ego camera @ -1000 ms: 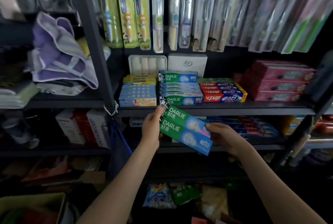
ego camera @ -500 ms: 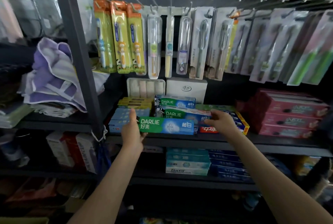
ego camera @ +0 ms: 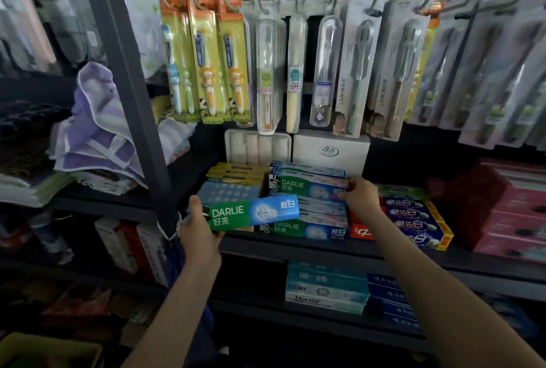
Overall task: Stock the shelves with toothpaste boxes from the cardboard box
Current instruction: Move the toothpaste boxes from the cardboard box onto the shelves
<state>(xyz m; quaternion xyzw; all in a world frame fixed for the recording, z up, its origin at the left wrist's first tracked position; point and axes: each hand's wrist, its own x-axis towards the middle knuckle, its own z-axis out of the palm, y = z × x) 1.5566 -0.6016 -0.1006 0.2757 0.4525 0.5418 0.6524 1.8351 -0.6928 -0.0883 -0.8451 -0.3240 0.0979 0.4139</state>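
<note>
My left hand (ego camera: pixel 198 230) grips the left end of a green and blue Darlie toothpaste box (ego camera: pixel 256 213), held level in front of the dark shelf (ego camera: pixel 295 245). My right hand (ego camera: pixel 359 193) holds the right end of a second Darlie box (ego camera: pixel 307 186) that lies on top of the Darlie stack (ego camera: pixel 307 230) on that shelf. The cardboard box is out of sight.
Blue and yellow boxes (ego camera: pixel 233 187) sit left of the stack, red and blue ones (ego camera: pixel 413 219) to its right, pink boxes (ego camera: pixel 514 208) farther right. Packaged toothbrushes (ego camera: pixel 295 72) hang on hooks above. A grey upright post (ego camera: pixel 133 95) stands at the left. More toothpaste (ego camera: pixel 328 290) fills the lower shelf.
My hands rose from below the shelf edge with two boxes together. The boxes have separated: the right hand carried one onto the stack, the left keeps the other in front.
</note>
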